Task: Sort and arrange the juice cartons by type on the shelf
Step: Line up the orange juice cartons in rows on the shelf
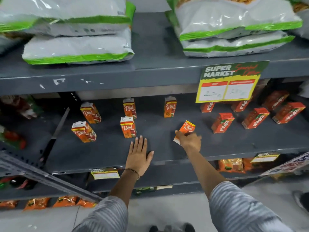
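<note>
The right hand [189, 139] holds a tilted Real carton [185, 130] in its grip, low over the middle shelf [108, 153], between the upright Real cartons [127, 127] and the Maaza cartons [255, 118]. The left hand [140, 154] rests flat, grip wide. Placing step, I judge: stand it upright beside the Real group.

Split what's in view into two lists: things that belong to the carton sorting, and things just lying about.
Job:
Real cartons, standing on the shelf
Real carton held in the right hand
Maaza cartons, grouped at the right
left hand, flat and empty on the shelf

Not the job:
grey-and-green bags on the upper shelf
offer sign
orange packets on the shelves below
</note>
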`<state>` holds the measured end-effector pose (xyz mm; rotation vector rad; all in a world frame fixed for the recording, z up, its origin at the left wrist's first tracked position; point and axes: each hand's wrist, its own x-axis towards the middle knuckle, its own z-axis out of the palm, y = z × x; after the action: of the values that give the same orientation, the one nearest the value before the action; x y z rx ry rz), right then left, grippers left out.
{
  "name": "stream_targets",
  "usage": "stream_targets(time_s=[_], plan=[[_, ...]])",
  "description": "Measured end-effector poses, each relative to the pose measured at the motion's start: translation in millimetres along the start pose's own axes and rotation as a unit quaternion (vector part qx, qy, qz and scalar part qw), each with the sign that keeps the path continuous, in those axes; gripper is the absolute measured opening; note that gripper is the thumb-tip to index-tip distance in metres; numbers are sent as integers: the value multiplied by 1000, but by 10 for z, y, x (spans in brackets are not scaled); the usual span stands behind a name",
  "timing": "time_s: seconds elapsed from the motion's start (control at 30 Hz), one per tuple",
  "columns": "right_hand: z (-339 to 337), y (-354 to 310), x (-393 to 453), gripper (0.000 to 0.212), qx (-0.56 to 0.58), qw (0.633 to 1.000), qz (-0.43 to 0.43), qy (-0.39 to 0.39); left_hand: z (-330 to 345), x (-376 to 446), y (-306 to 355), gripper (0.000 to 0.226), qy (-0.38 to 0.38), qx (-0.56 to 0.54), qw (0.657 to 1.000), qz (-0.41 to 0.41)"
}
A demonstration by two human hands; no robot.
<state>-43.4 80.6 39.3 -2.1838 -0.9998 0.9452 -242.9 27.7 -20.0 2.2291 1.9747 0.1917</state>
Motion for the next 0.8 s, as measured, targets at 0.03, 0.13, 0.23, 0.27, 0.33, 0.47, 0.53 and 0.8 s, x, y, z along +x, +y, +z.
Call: stream_targets(time_s=[0.03,0.13,0.23,0.27,0.33,0.47,0.53,0.8], plan=[[13,-24,5,59,-10,1000,4,1,12,-1,-10,64,-3,5,1000,3],[13,-93,16,45,-48,999,-20,3,36,4,-3,64,3,16,1000,7],[48,-129,-8,49,-66,995,-70,-22,48,6,-10,63,16,19,1000,9],[51,-136,-16,52,-65,994,-76,-31,48,8,-11,63,18,22,1000,10],[33,-153,-9,49,-65,994,-82,-41,47,8,-10,63,19,23,999,11],[-86,-164,68,8,29,993,-46,-109,47,5,-6,63,22,30,999,9],[-173,-140,66,9,131,975,-3,-182,50,4,-3,63,27,30,999,7],[-757,-427,-343,26,243,831,-180,-466,43,9,0,63,25,25,999,6]])
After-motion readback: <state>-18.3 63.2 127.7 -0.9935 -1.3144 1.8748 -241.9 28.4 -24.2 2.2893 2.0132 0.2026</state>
